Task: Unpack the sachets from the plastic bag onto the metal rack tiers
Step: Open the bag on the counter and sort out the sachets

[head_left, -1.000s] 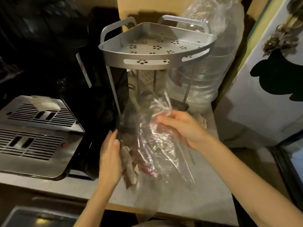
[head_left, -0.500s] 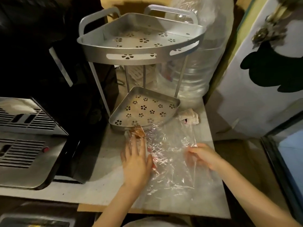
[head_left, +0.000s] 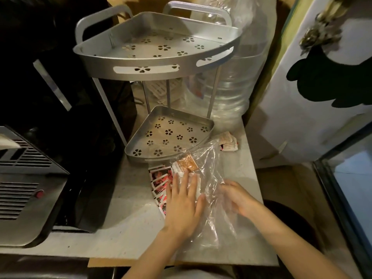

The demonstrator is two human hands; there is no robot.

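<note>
A two-tier metal corner rack stands on the counter; its upper tier [head_left: 128,74] and lower tier [head_left: 138,142] both hold nothing. In front of it a clear plastic bag [head_left: 213,218] lies flat. My left hand [head_left: 184,200] rests palm down with spread fingers on a fanned row of red-and-white sachets [head_left: 160,182] at the bag's left edge. A brown sachet [head_left: 186,165] lies just beyond my fingertips. My right hand [head_left: 238,198] presses on the bag, blurred, with the film over it. A few more sachets [head_left: 228,141] lie right of the lower tier.
A steel appliance with vent slots [head_left: 22,188] fills the left side. A large clear water bottle [head_left: 233,85] stands behind the rack on the right. A white wall panel [head_left: 312,109] borders the counter's right. The counter's front edge [head_left: 181,260] is close to me.
The bag, held up in front of the rack a second ago, now lies flat on the counter. Sachets have spread out at its left edge under my left hand. My right hand moved inward.
</note>
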